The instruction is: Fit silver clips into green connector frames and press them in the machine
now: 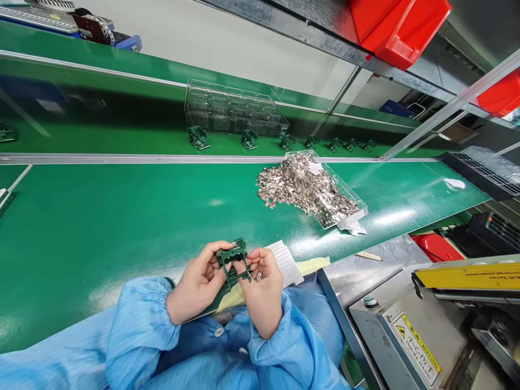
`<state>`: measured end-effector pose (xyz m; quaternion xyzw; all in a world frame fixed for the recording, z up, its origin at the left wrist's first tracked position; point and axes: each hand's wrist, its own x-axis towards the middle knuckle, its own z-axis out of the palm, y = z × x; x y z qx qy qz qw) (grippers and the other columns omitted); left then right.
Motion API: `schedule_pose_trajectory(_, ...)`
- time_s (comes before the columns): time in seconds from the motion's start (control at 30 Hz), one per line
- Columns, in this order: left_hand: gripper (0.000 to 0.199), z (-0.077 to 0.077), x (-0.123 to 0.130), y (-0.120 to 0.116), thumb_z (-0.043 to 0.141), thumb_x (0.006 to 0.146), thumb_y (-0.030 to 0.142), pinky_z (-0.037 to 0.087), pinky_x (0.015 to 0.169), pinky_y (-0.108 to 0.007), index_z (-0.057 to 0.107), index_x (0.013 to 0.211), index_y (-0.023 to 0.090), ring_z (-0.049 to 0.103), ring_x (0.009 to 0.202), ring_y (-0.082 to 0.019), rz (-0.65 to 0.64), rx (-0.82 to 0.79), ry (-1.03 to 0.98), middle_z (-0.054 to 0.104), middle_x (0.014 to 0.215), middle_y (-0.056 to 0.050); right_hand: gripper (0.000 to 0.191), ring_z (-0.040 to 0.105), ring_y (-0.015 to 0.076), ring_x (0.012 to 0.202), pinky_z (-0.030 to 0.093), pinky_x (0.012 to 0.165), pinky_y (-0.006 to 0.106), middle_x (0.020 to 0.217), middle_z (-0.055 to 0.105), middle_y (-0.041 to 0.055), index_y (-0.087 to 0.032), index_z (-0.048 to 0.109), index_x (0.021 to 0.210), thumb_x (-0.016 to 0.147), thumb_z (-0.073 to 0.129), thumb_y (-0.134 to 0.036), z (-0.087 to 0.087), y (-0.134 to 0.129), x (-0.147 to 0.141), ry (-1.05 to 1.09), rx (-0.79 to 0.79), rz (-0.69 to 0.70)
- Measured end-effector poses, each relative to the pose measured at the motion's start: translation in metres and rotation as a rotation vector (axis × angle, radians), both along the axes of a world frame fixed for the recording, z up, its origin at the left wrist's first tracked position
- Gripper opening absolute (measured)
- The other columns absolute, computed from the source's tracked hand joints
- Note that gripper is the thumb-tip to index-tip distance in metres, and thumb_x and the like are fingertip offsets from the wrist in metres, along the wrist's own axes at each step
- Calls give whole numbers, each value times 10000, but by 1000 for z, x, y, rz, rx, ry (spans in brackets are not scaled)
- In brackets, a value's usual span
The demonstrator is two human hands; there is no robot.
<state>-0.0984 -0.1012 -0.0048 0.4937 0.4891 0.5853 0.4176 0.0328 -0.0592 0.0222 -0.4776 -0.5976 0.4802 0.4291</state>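
While both hands close on it, the small dark green plastic frame part (233,264) sits at the near edge of the green bench (101,227), left hand (195,287) and right hand (262,290) gripping its sides. Bare bench stretches left; a clear tray of silvery metal clips (312,187) lies far right.

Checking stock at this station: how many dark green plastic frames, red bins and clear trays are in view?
Dark green plastic frames: 8, one held by left hand and right hand, seven on the belt
Red bins: 2
Clear trays: 2
Total: 12
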Motion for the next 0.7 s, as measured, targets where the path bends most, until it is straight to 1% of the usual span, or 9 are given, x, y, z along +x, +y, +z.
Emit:
schedule_pose_trajectory(0.07,266,0,1,-1,506,919,206,517,732,-191,466,1177,255,608,838,-115,4,-20,-7,615,981,-31,139,519,148,681,431,607,255,816,582,8,-209,556,881,769,638,-203,-1,-1,2,-11,6,0)
schedule_pose_trajectory(0.17,258,0,3,-4,505,917,230,519,674,-200,460,1171,247,591,757,-114,5,-61,-42,599,910,-23,177,556,151,745,473,630,256,929,576,29,-210,547,931,771,622,-201,-1,-3,4,86,-65,50)
schedule_pose_trajectory(0.3,254,3,6,-6,530,895,247,530,655,-224,472,1142,228,582,722,-121,19,-108,-107,575,875,-19,184,588,144,715,498,610,245,839,581,9,-206,531,910,749,621,-199,-2,-3,3,247,-194,104)
schedule_pose_trajectory(0.43,249,9,9,-6,558,875,258,528,620,-217,486,1111,218,580,687,-116,31,-124,-166,567,845,-11,188,593,132,680,487,563,217,771,591,-12,-211,530,893,742,639,-195,-2,-4,3,354,-259,115)
schedule_pose_trajectory(0.6,247,11,9,-7,566,871,251,520,620,-195,487,1104,228,590,680,-102,16,-151,-198,553,827,8,222,578,126,626,480,552,224,746,589,-22,-215,533,875,714,684,-191,-4,-6,4,385,-304,127)
schedule_pose_trajectory(0.7,246,11,9,-8,567,864,232,522,631,-193,488,1097,231,600,692,-100,14,-165,-214,559,847,7,257,574,140,661,476,579,240,763,588,-12,-214,527,869,687,708,-199,-6,-6,5,369,-328,111)
